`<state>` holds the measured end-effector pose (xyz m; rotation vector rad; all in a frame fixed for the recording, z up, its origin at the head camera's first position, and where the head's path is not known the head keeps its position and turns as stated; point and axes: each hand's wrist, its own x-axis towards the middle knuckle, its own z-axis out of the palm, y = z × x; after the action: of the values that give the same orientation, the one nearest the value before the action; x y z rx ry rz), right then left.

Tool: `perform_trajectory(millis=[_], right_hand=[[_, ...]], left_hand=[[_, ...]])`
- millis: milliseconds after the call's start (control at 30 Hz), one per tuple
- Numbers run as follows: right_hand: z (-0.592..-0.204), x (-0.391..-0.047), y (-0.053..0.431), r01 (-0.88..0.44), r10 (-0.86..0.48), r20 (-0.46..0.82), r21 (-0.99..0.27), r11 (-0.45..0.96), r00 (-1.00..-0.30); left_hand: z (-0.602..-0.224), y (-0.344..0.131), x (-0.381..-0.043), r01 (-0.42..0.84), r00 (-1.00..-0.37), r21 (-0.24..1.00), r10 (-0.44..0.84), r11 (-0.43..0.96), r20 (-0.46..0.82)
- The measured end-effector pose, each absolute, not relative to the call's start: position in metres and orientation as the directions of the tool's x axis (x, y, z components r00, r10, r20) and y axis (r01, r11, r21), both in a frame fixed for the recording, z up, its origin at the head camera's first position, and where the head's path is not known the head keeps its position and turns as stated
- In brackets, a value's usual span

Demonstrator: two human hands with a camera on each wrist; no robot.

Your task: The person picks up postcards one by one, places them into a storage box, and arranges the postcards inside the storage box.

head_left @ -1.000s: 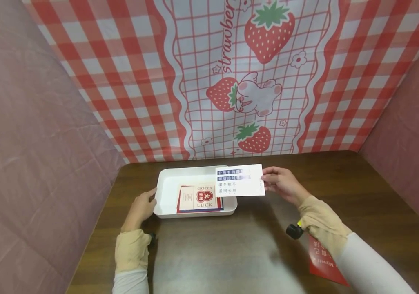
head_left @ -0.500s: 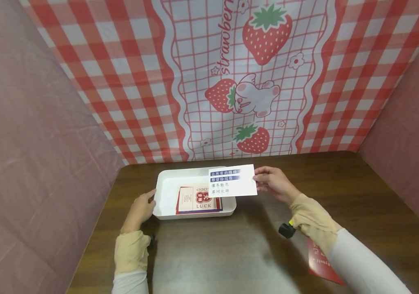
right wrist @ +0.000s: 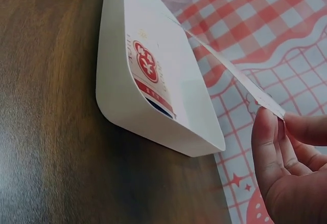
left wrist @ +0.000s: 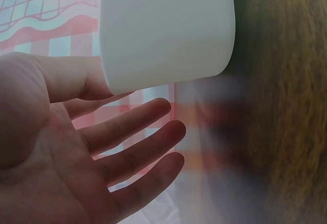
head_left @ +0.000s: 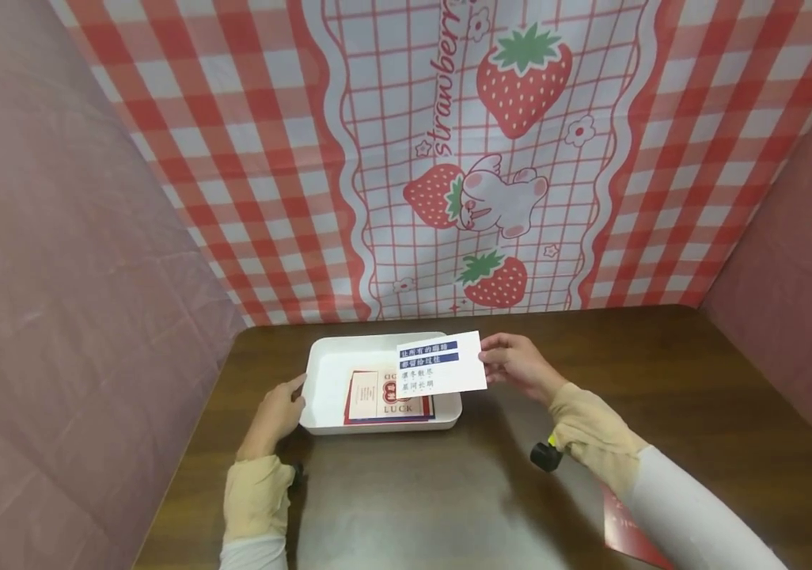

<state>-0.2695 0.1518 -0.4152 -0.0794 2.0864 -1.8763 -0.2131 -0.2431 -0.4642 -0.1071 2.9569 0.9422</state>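
Note:
My right hand (head_left: 520, 365) pinches a white card (head_left: 466, 372) at its right edge between thumb and fingertips. The card carries dark blue bands and Chinese characters. It overlaps the right half of the white tray (head_left: 326, 405) in the head view; the right wrist view shows it nearly edge-on, tilted above the rim. Inside the tray lies a small stack of cards, topped by a cream "LUCK" card (head_left: 366, 397) with red print, partly hidden. My left hand (head_left: 274, 416) holds the tray's left end with thumb and index finger at the rim, the other fingers (left wrist: 145, 152) spread free below.
On the brown wooden table (head_left: 406, 507) a red card (head_left: 627, 534) lies at the front right, partly covered by the right sleeve. A red-and-white checked strawberry cloth (head_left: 498, 119) hangs behind the table. Pink fabric hangs at both sides.
My right hand has moved left with the white card, which now overlaps more of the tray and the "LUCK" card. The left hand and tray keep their place.

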Motion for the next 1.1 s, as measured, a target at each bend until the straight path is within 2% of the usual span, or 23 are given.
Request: perform_trajectory(millis=[467, 1100], right_hand=[[-0.420, -0.276, 0.127, 0.228, -0.250, -0.263, -0.960, 0.160, -0.932], [-0.432, -0.274, 0.102, 0.264, -0.275, -0.292, -0.955, 0.136, -0.916]], left_hand=[[-0.464, -0.244, -0.216, -0.061, -0.998, 0.571, -0.051, 0.819, -0.033], [-0.465, -0.245, -0.214, -0.086, -0.996, 0.575, -0.060, 0.814, -0.063]])
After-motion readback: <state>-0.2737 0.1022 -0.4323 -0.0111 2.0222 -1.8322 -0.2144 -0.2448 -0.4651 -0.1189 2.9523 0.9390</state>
